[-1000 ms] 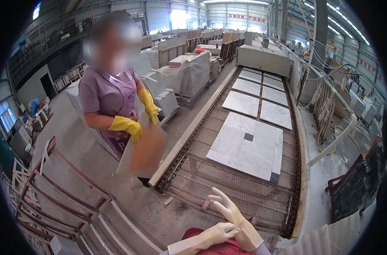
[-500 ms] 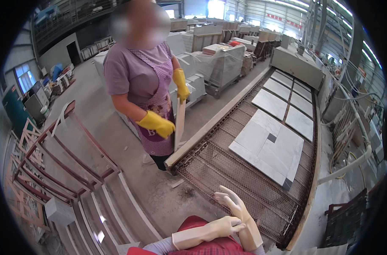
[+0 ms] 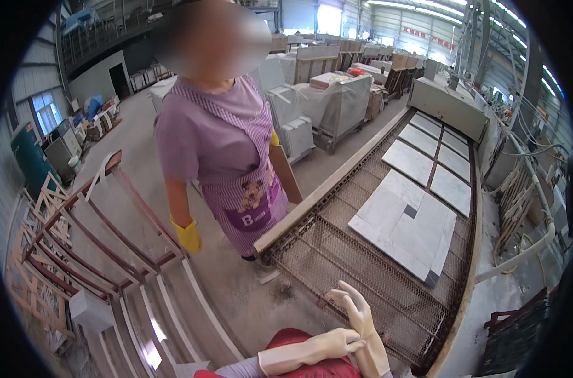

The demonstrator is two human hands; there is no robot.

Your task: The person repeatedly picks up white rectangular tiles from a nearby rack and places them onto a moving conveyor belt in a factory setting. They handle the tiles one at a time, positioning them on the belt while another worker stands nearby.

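Observation:
My left hand (image 3: pixel 342 343), in a cream rubber glove, reaches across in front of me and is closed at the wrist of the glove on my right hand. My right hand (image 3: pixel 355 310), in a matching cream glove, points upward with its fingers stretched out and holds nothing. Beyond it lies the rusty mesh conveyor (image 3: pixel 324 258). A large pale marble tile panel (image 3: pixel 393 220) rests there, with a small dark square set into it and a dark corner. Smaller white marble tiles (image 3: pixel 407 162) lie in two rows farther back.
A person (image 3: pixel 236 151) in a purple checked apron and yellow gloves stands left of the conveyor, beside an upright board (image 3: pixel 285 173). A dark red metal rack (image 3: pixel 88 236) and a white block (image 3: pixel 90 310) are at left. Wrapped stacks (image 3: pixel 337 104) stand behind.
The person in the apron has come closer and turned, one yellow-gloved hand now hanging down by the side. My hands keep the same hold, while the view has shifted slightly.

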